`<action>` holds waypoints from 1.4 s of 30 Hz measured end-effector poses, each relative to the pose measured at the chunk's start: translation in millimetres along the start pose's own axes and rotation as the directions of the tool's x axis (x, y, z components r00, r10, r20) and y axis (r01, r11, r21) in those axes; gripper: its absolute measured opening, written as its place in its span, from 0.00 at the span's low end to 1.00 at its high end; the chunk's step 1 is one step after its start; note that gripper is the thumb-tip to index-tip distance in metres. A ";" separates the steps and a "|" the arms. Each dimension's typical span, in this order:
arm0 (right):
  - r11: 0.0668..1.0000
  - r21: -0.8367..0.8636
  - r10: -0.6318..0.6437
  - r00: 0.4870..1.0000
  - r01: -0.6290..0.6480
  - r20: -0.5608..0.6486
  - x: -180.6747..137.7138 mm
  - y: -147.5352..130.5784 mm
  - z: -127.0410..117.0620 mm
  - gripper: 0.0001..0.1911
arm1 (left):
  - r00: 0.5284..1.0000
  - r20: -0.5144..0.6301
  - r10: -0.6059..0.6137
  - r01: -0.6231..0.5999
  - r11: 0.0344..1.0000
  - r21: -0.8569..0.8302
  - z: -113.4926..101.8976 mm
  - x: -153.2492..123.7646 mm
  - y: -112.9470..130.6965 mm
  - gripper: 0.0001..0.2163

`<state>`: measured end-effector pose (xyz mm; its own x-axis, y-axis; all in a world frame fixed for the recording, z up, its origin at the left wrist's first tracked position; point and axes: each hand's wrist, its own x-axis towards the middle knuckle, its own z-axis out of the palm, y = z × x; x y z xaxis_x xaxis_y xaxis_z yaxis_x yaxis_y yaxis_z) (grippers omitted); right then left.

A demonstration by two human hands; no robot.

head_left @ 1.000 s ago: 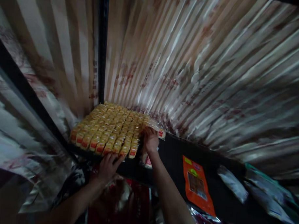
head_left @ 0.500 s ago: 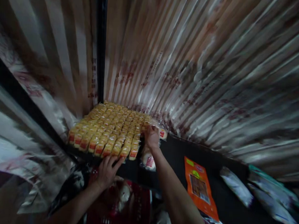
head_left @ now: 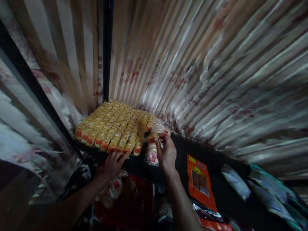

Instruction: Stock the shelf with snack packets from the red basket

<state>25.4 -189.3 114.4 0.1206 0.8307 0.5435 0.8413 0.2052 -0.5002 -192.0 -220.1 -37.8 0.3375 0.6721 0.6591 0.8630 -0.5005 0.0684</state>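
Note:
Tight rows of yellow wrapped snack cakes [head_left: 110,124] with red labels cover the left end of a black shelf. My left hand [head_left: 114,164] lies at the shelf's front edge, its fingers stretched out against the front of the rows. To the right of the rows, my right hand [head_left: 167,152] has thumb and fingers bent together around a small yellow wrapped snack cake [head_left: 152,138], partly blurred. Just below it sits a pale round packet [head_left: 152,155] with a red label. More clear-wrapped pale packets [head_left: 159,125] lie behind the right hand.
An orange pouch [head_left: 201,181] lies on the black shelf [head_left: 178,146] to the right, with white and teal packets [head_left: 269,197] beyond. A red crate [head_left: 130,205] with pale packets stands below the edge. Striped plastic sheeting [head_left: 196,63] and a dark post [head_left: 107,53] rise behind.
My right hand has drawn back to the right from the end of the rows, with a yellow packet now at its fingertips. My left hand stays near the front edge. The view has shifted slightly.

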 end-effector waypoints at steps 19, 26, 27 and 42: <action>0.977 0.174 0.112 0.991 -0.125 0.078 -89.4 1.3 83.4 0.15 | 0.998 0.036 0.057 -0.056 0.997 -0.045 -10.1 3.6 -4.2 0.15; 0.918 0.294 0.253 0.964 -0.267 0.086 -99.6 6.2 98.9 0.27 | 0.964 0.012 0.265 -0.262 0.958 -0.119 -1.2 -7.0 -13.3 0.13; 0.908 0.304 0.273 0.958 -0.287 0.086 -100.3 6.4 100.8 0.27 | 0.946 0.039 0.322 -0.315 0.940 -0.127 0.5 -6.6 -14.3 0.13; 0.786 0.476 0.372 0.917 -0.395 0.146 -94.7 0.0 89.9 0.22 | 0.786 0.055 0.616 -0.608 0.786 -0.109 7.2 31.2 -19.0 0.14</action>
<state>-33.4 -221.4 2.3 0.3465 0.9134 0.2136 0.3622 0.0798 -0.9287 -195.2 -185.7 -23.9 0.8174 0.2503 0.5189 0.4323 -0.8618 -0.2653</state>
